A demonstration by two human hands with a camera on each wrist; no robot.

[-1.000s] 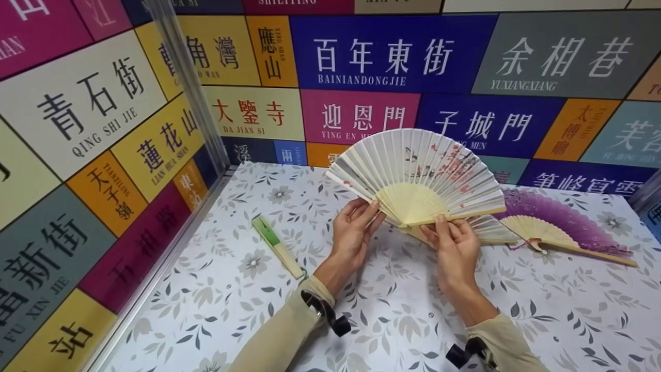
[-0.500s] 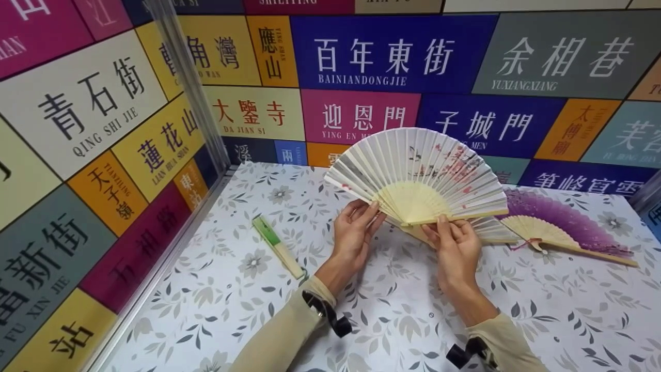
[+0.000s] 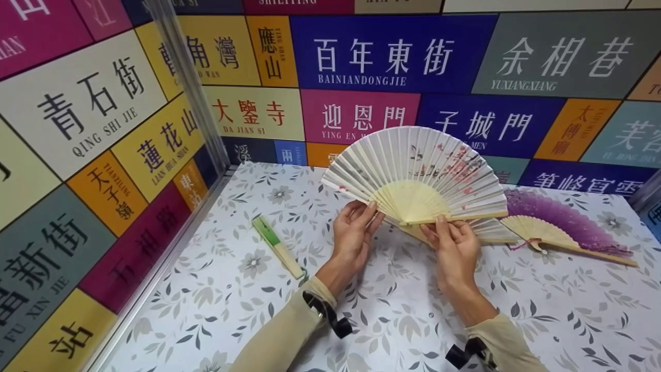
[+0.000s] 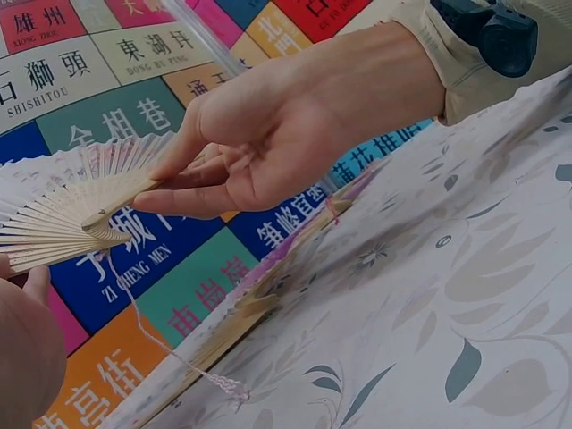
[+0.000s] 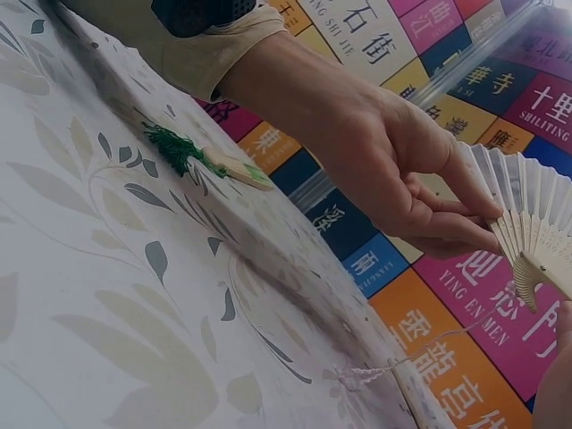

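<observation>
Spread wide, a white folding fan with pale ribs and pink blossoms stands tilted above the table. My left hand pinches its left edge near the ribs between thumb and fingers. Thumb and fingers of my right hand grip the right guard stick near the pivot. From the pivot a thin cord with a pale pink tassel hangs down in the left wrist view. The right wrist view shows the fan's ribs fanned out between both hands.
A purple open fan lies on the table at the right, beside another pale open fan partly hidden behind my right hand. A closed green fan with a green tassel lies left. Sign-printed walls border the flowered table.
The white fan stays spread in both hands, with only a slight shift in its tilt. My left hand has edged a little left with the fan's left side.
</observation>
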